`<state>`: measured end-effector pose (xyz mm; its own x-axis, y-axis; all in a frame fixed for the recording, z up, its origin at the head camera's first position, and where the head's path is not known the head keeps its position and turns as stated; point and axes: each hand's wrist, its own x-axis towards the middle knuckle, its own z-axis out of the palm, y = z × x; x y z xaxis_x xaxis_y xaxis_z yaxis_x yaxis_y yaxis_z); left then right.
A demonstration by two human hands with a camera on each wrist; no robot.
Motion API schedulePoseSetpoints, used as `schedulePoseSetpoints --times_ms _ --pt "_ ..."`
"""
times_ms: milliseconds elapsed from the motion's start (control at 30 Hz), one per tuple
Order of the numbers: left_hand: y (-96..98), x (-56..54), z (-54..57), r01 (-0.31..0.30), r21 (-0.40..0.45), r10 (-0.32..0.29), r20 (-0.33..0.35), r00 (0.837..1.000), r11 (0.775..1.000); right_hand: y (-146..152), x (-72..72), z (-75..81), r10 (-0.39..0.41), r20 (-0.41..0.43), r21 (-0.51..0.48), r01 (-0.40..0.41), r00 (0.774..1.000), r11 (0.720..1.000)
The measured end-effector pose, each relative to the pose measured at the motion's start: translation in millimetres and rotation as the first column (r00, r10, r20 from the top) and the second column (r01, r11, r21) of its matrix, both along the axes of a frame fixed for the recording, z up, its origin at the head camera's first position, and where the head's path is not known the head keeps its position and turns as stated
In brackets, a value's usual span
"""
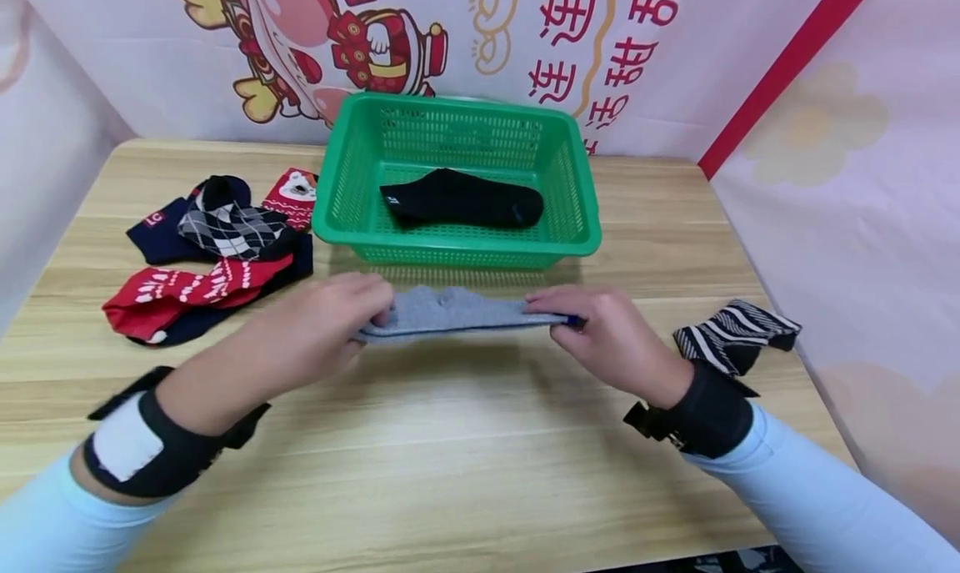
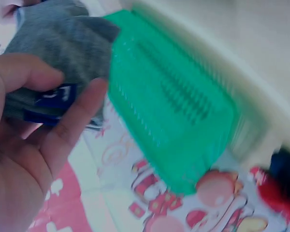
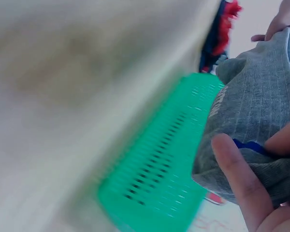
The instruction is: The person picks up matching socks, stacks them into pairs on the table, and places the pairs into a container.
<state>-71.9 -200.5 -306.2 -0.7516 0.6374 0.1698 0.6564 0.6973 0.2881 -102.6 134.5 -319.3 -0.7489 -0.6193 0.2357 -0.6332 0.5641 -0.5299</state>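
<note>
A grey sock, possibly a pair laid together though blur in the wrist views leaves this uncertain, is held stretched above a wooden table, one end pinched by the left hand and the other by the right hand, just in front of a green basket. A black sock is held inside the basket, behind which a printed cloth is hung. A pile of socks, topped by a red sock and an argyle sock, is seen at the table's left, a striped sock at its right.
</note>
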Motion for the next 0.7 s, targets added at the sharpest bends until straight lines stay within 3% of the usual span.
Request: schedulePoseSetpoints --times_ms 200,300,400,567,700 --pt "-8.5 -15.5 36.7 -0.021 0.017 0.023 -0.101 0.995 1.0 -4.3 -10.3 40.3 0.008 -0.138 -0.01 -0.009 0.99 1.0" --pt "-8.7 -33.6 48.3 -0.039 -0.003 0.038 -0.14 0.989 0.999 -11.9 -28.5 52.0 0.018 -0.236 0.046 -0.008 0.971 0.999" --pt "-7.2 -58.0 55.0 -0.057 -0.072 0.046 -0.148 0.988 0.996 -22.2 -52.9 57.5 0.022 -0.279 0.146 0.02 0.96 0.989" --pt "-2.8 -103.8 61.4 -0.082 -0.223 0.07 -0.064 0.995 0.971 -39.1 -99.2 57.4 0.071 -0.254 0.344 0.021 0.965 0.939" --pt "4.4 -134.2 63.1 -0.075 -0.323 0.077 -0.006 0.997 0.944 -48.0 -130.6 52.0 0.135 -0.195 0.492 -0.023 0.971 0.871"
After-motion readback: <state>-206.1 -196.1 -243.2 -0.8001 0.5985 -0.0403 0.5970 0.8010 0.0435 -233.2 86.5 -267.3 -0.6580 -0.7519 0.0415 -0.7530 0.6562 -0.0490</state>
